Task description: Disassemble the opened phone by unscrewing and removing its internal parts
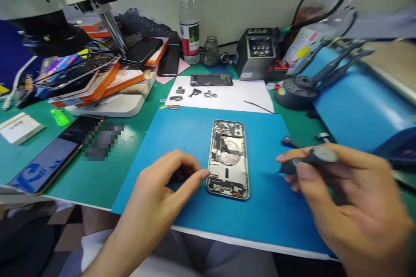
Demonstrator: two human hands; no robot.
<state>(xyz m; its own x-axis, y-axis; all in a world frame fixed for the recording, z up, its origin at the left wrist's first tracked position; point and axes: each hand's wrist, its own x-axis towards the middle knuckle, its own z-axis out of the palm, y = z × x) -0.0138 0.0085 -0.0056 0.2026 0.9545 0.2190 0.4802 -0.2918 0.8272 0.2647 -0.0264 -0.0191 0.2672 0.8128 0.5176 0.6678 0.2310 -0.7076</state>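
An opened phone body [229, 159] with its insides showing lies on the blue mat [182, 134]. My left hand [164, 186] rests on the mat with its curled fingertips against the phone's left edge, holding nothing I can see. Right of the phone, my right hand [344, 190] is closed around a dark screwdriver [308, 158], its tip pointing left just above the mat.
A white sheet [253, 95] behind the mat carries small removed parts [195, 93] and a dark phone piece [211, 79]. Behind stand a water bottle [189, 21], a small glass jar [209, 52] and a soldering station [256, 52]. At left are a microscope [58, 4], stacked boxes and phones [42, 162].
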